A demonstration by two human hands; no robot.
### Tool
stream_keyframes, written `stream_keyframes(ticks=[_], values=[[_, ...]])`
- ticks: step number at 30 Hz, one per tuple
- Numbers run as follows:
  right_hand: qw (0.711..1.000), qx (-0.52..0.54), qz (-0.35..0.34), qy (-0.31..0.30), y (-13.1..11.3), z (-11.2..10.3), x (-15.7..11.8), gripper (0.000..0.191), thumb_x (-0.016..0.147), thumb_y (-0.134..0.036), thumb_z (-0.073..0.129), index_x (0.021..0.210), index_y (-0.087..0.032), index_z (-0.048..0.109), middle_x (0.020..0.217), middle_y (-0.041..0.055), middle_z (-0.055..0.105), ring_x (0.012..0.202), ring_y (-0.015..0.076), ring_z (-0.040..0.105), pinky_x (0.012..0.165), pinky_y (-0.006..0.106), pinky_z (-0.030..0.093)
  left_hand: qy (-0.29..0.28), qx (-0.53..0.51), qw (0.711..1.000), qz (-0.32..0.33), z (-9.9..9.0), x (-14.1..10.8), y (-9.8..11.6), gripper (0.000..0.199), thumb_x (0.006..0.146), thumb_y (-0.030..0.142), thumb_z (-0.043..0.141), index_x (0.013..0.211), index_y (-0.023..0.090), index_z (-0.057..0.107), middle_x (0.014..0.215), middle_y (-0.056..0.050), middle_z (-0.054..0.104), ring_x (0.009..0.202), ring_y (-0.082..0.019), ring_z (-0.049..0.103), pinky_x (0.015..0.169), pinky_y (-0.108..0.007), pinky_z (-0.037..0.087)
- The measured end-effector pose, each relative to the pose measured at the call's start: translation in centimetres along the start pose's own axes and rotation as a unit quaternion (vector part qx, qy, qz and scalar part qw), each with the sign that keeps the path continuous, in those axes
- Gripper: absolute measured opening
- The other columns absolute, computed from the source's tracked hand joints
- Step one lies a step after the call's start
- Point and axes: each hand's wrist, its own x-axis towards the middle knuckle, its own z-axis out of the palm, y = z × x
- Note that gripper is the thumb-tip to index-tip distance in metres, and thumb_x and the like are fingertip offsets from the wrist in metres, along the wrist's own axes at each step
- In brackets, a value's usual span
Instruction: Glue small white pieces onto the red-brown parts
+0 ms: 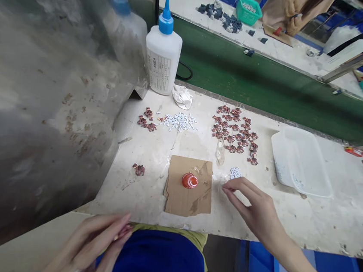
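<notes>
My left hand [92, 245] is closed at the table's front edge, pinching a small reddish-brown figure [123, 232] that its fingers partly cover. Over the table, thumb and forefinger of my right hand [258, 204] come together in a pinch; anything between the tips is too small to make out. Just beyond those fingertips lies a little heap of pale blue-white pieces [235, 173]. Between the hands, a small red cap-like cup [189, 180] sits on a square of cardboard [176, 200]. A similar brown figure [139, 170] rests left of the cardboard.
Behind are several brown figures [234, 127], a larger pale heap [181, 121], a crumpled white tissue [182, 97] and a blue-capped bottle [162, 60]. A translucent tray [314, 167] stands right; a metal panel [61, 75] walls the left. Another person's hands [292, 15] work beyond the green partition [208, 65].
</notes>
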Motion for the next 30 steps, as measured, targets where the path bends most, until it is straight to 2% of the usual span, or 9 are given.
stream_keyframes(ticks=[2, 5, 7, 11, 13, 18, 21, 25, 30], values=[[0.999, 0.030, -0.025, -0.017, -1.7, 0.7, 1.2, 0.015, 0.103, -0.025, 0.057, 0.100, -0.023, 0.071, 0.093, 0.0057, 0.074, 0.083, 0.0190, 0.072, 0.072, 0.031, 0.059, -0.049, -0.009, 0.998, 0.026, 1.2, 0.8, 0.5, 0.036, 0.094, 0.010, 0.064, 0.125, 0.029, 0.070, 0.106, 0.003, 0.068, 0.087, -0.002, 0.069, 0.089, -0.005, 0.056], [0.997, 0.059, -0.045, -0.030, -3.4, 1.7, 2.7, 0.015, 0.102, -0.022, 0.058, 0.104, -0.023, 0.074, 0.097, 0.0053, 0.078, 0.085, 0.0185, 0.075, 0.074, 0.030, 0.062, -0.082, -0.040, 0.994, 0.061, 2.6, 1.7, 0.9, 0.049, 0.095, 0.004, 0.059, 0.136, 0.030, 0.063, 0.106, 0.003, 0.069, 0.084, -0.001, 0.071, 0.088, -0.004, 0.057], [0.996, 0.058, -0.055, -0.028, -3.8, 2.0, 3.4, 0.017, 0.102, -0.020, 0.058, 0.105, -0.023, 0.074, 0.098, 0.0053, 0.079, 0.084, 0.0182, 0.076, 0.074, 0.030, 0.062, -0.078, -0.059, 0.995, 0.035, 3.0, 1.9, 0.8, 0.045, 0.093, 0.006, 0.065, 0.132, 0.028, 0.066, 0.103, 0.003, 0.072, 0.084, -0.003, 0.073, 0.089, -0.006, 0.058], [0.995, 0.050, -0.077, -0.029, -3.8, 2.2, 3.8, 0.018, 0.101, -0.018, 0.057, 0.104, -0.022, 0.074, 0.097, 0.0066, 0.077, 0.082, 0.0176, 0.074, 0.072, 0.029, 0.062, -0.045, -0.128, 0.990, -0.033, 3.1, 2.0, 0.7, 0.026, 0.085, 0.015, 0.079, 0.108, 0.024, 0.071, 0.095, 0.005, 0.077, 0.084, -0.010, 0.076, 0.088, -0.014, 0.064], [0.995, 0.048, -0.083, -0.030, -3.7, 2.3, 3.9, 0.017, 0.101, -0.017, 0.057, 0.105, -0.021, 0.074, 0.099, 0.0074, 0.076, 0.084, 0.0178, 0.074, 0.072, 0.029, 0.062, -0.045, -0.136, 0.989, -0.022, 3.1, 2.2, 0.9, 0.023, 0.086, 0.012, 0.076, 0.105, 0.026, 0.072, 0.098, 0.006, 0.077, 0.086, -0.009, 0.076, 0.088, -0.016, 0.065], [0.994, 0.047, -0.098, -0.029, -3.4, 2.4, 3.9, 0.018, 0.100, -0.014, 0.059, 0.108, -0.021, 0.074, 0.101, 0.0072, 0.076, 0.087, 0.0181, 0.074, 0.075, 0.030, 0.062, -0.056, -0.113, 0.991, 0.034, 3.4, 2.9, 1.1, 0.031, 0.086, 0.006, 0.074, 0.108, 0.027, 0.072, 0.103, 0.006, 0.076, 0.089, -0.007, 0.074, 0.087, -0.014, 0.063], [0.993, 0.071, -0.091, -0.010, -3.7, 2.3, 3.7, 0.018, 0.098, -0.010, 0.062, 0.106, -0.021, 0.074, 0.101, 0.0062, 0.076, 0.089, 0.0169, 0.074, 0.077, 0.029, 0.062, -0.080, -0.107, 0.991, 0.021, 3.9, 3.1, 1.4, 0.030, 0.085, 0.005, 0.075, 0.108, 0.025, 0.071, 0.103, 0.006, 0.076, 0.090, -0.007, 0.075, 0.091, -0.014, 0.062], [0.986, 0.153, -0.060, 0.025, -5.3, 2.1, 3.1, 0.022, 0.094, -0.006, 0.066, 0.104, -0.023, 0.074, 0.098, 0.0036, 0.076, 0.091, 0.0160, 0.073, 0.077, 0.028, 0.061, -0.094, -0.118, 0.988, 0.030, 4.5, 3.4, 2.1, 0.028, 0.086, 0.007, 0.074, 0.106, 0.027, 0.071, 0.101, 0.007, 0.076, 0.088, -0.006, 0.074, 0.084, -0.013, 0.062], [0.958, 0.277, -0.051, 0.050, -8.3, 2.5, 2.5, 0.024, 0.088, -0.001, 0.070, 0.100, -0.022, 0.075, 0.093, 0.0031, 0.077, 0.088, 0.0161, 0.074, 0.073, 0.029, 0.061, -0.092, -0.117, 0.988, 0.039, 5.1, 3.8, 2.9, 0.023, 0.087, 0.012, 0.075, 0.104, 0.027, 0.072, 0.098, 0.008, 0.076, 0.085, -0.004, 0.074, 0.081, -0.009, 0.061]])
